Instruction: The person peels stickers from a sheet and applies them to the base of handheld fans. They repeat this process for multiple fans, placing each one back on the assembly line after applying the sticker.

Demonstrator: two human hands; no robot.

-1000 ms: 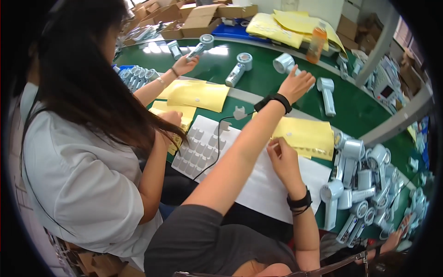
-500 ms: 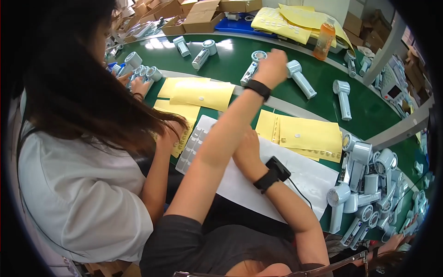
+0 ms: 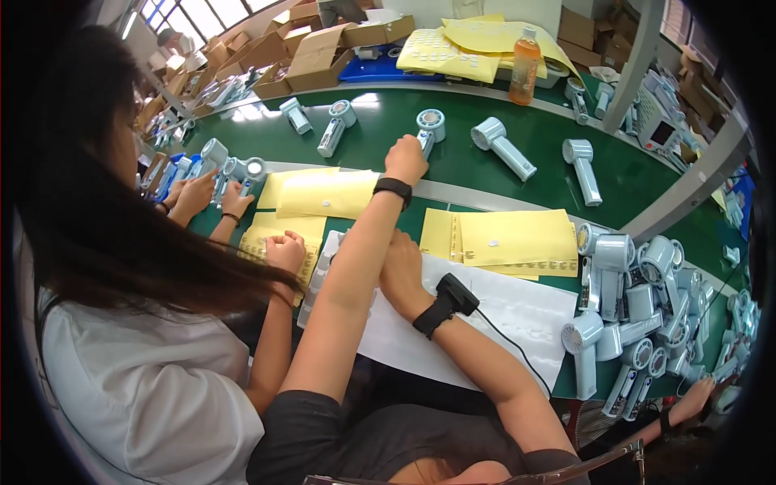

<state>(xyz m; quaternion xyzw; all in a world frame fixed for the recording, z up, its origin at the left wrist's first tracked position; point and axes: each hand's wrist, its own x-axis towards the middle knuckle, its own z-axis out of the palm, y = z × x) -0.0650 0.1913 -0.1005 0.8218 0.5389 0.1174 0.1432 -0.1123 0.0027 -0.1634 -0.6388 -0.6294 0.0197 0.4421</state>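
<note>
My left hand [image 3: 406,160] reaches across to the green bench and closes round the handle of a pale blue handheld fan [image 3: 431,124], whose round head sticks out beyond my fingers. Behind my left forearm, my right hand [image 3: 401,260] rests over a white sheet [image 3: 477,311], beside a translucent tray [image 3: 317,283] with rows of pockets; its fingers are mostly hidden. A black strap with a small black box sits on my right wrist. Yellow sheets [image 3: 517,234] lie just beyond the white one, with a small white piece on top.
Several fans, one of them a loose fan [image 3: 503,150], lie along the far bench. A fan pile [image 3: 638,299] stands at my right, near a grey metal post [image 3: 687,190]. An orange drink bottle [image 3: 525,69] stands at the back. Close at my left sits a co-worker [image 3: 153,380] in white.
My left hand has moved left and nearer, from beside the fan onto its handle. The whole view has shifted, showing more of the room behind.
</note>
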